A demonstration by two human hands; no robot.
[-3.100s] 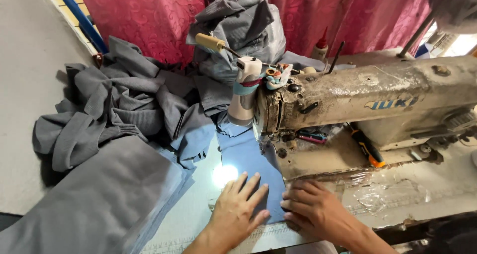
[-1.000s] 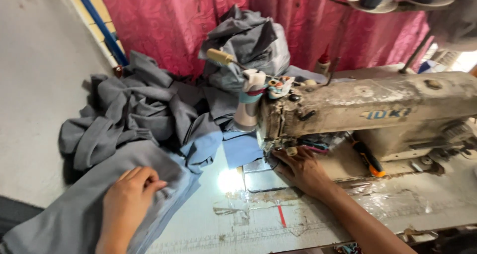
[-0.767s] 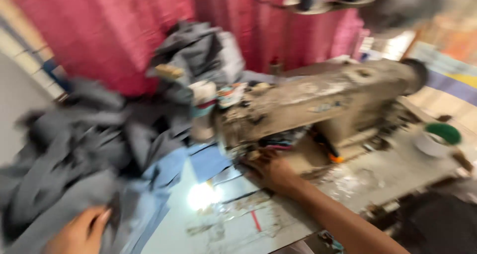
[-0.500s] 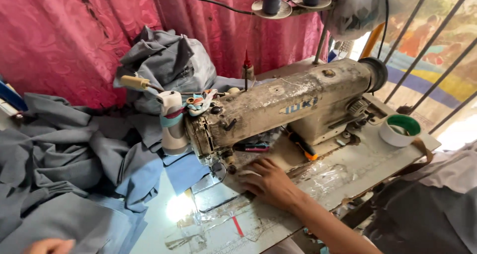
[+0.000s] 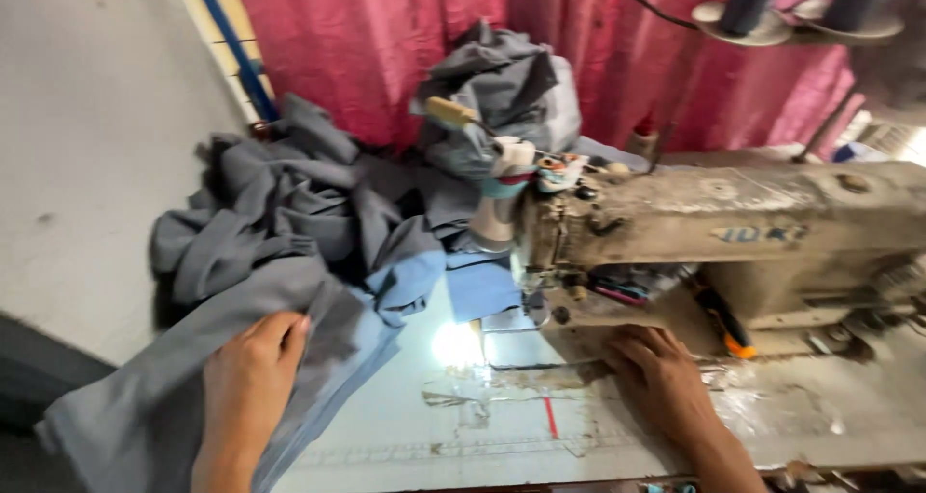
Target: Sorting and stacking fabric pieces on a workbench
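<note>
Head view: our left hand (image 5: 249,377) flat, fingers spread on grey cloth (image 5: 164,377) at tabletop (image 5: 386,445) left edge. Right hand (image 5: 661,377) open, resting near sewing machine (image 5: 733,223). Nothing under needle; we judge stitching not begun.

A small blue maker's label (image 5: 762,233) sits on the front face of the worn beige sewing machine (image 5: 733,223), right of centre; no packages, signs or screens show.
</note>
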